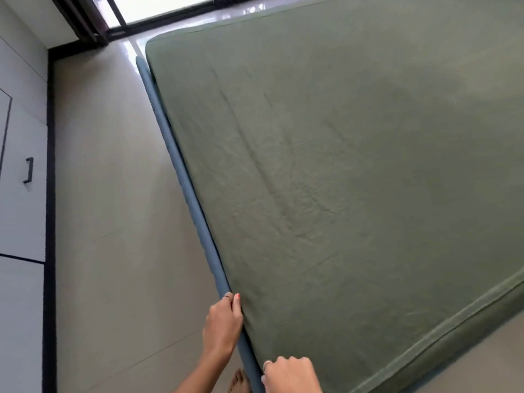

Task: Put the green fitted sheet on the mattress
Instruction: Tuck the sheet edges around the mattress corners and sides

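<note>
The green fitted sheet (354, 165) lies stretched over the whole top of the mattress, with light wrinkles near the left side and a seam along the near edge. My left hand (222, 321) is at the mattress's left side edge, its fingers pushed down between the sheet and the blue bed frame (184, 180). My right hand (292, 375) rests at the same side edge nearer to me, fingers curled down over the sheet's edge. Whether either hand pinches the fabric is hidden.
Beige tiled floor (113, 222) runs along the left of the bed. White cupboards with a black handle (28, 170) line the far left wall. A dark-framed glass door (119, 12) stands at the top. My bare foot (239, 382) is beside the frame.
</note>
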Demonstrator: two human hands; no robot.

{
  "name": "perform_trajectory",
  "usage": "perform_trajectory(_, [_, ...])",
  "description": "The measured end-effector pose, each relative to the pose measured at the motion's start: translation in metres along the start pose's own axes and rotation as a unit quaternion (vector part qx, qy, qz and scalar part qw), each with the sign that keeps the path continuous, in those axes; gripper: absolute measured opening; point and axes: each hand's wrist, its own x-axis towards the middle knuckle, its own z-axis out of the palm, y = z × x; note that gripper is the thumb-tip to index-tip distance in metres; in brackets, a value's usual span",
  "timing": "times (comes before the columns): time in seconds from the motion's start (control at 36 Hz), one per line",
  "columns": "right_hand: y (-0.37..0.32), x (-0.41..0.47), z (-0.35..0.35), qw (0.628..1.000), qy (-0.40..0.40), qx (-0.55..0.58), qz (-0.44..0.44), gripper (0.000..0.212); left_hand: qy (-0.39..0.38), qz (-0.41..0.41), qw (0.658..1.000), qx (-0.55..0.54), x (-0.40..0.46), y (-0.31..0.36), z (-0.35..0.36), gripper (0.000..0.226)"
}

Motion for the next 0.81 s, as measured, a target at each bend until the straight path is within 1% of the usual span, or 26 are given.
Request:
perform_trajectory(0.03, [-0.003, 0.014, -0.004, 1.000, 0.005, 0.020, 0.018, 0.033, 0.008, 0.004, 1.000, -0.005, 0.010, 0.003, -0.007, 0.037])
perform_trajectory(0.06, [-0.004, 0.026, -0.007, 0.999, 0.036, -0.008, 0.029, 0.039, 0.016, 0.008, 1.000, -0.004, 0.022, 0.007, -0.014, 0.036])
perform_trajectory(0.08, [-0.008, 0.037, -0.016, 0.995, 0.070, -0.020, 0.061, 0.043, 0.024, 0.012, 1.000, 0.001, 0.036, 0.012, -0.022, 0.036])
perform_trajectory(0.11, [-0.013, 0.050, -0.017, 0.992, 0.081, -0.016, 0.091, 0.047, 0.033, 0.018, 0.999, 0.008, 0.053, 0.017, -0.029, 0.035])
perform_trajectory(0.14, [-0.018, 0.069, -0.015, 0.988, 0.098, 0.010, 0.117, 0.048, 0.042, 0.026, 0.999, 0.016, 0.071, 0.023, -0.036, 0.035])
perform_trajectory(0.17, [-0.020, 0.090, -0.017, 0.985, 0.124, 0.011, 0.119, 0.048, 0.051, 0.033, 0.998, 0.025, 0.091, 0.029, -0.044, 0.034])
perform_trajectory(0.22, [-0.026, 0.131, -0.032, 0.973, 0.196, -0.020, 0.119, 0.047, 0.068, 0.039, 0.996, 0.040, 0.132, 0.041, -0.059, 0.036])
perform_trajectory(0.31, [-0.031, 0.188, -0.050, 0.960, 0.239, -0.032, 0.139, 0.047, 0.072, 0.027, 0.995, 0.061, 0.187, 0.060, -0.081, 0.045])
perform_trajectory(0.42, [-0.031, 0.247, -0.058, 0.950, 0.261, -0.022, 0.173, 0.050, 0.075, 0.024, 0.992, 0.101, 0.238, 0.077, -0.097, 0.050])
perform_trajectory(0.47, [-0.031, 0.256, -0.059, 0.952, 0.244, -0.005, 0.184, 0.049, 0.074, 0.025, 0.990, 0.119, 0.249, 0.081, -0.099, 0.050])
perform_trajectory(0.53, [-0.032, 0.259, -0.057, 0.956, 0.230, 0.003, 0.183, 0.048, 0.071, 0.020, 0.989, 0.130, 0.258, 0.082, -0.099, 0.046])
perform_trajectory(0.64, [-0.035, 0.271, -0.052, 0.954, 0.234, -0.022, 0.188, 0.045, 0.059, 0.006, 0.988, 0.139, 0.279, 0.085, -0.096, 0.029])
perform_trajectory(0.72, [-0.035, 0.273, -0.053, 0.954, 0.238, -0.008, 0.184, 0.045, 0.052, 0.012, 0.988, 0.142, 0.282, 0.086, -0.098, 0.025])
perform_trajectory(0.81, [-0.035, 0.273, -0.056, 0.958, 0.235, 0.004, 0.166, 0.050, 0.067, 0.008, 0.990, 0.126, 0.281, 0.079, -0.104, 0.025])
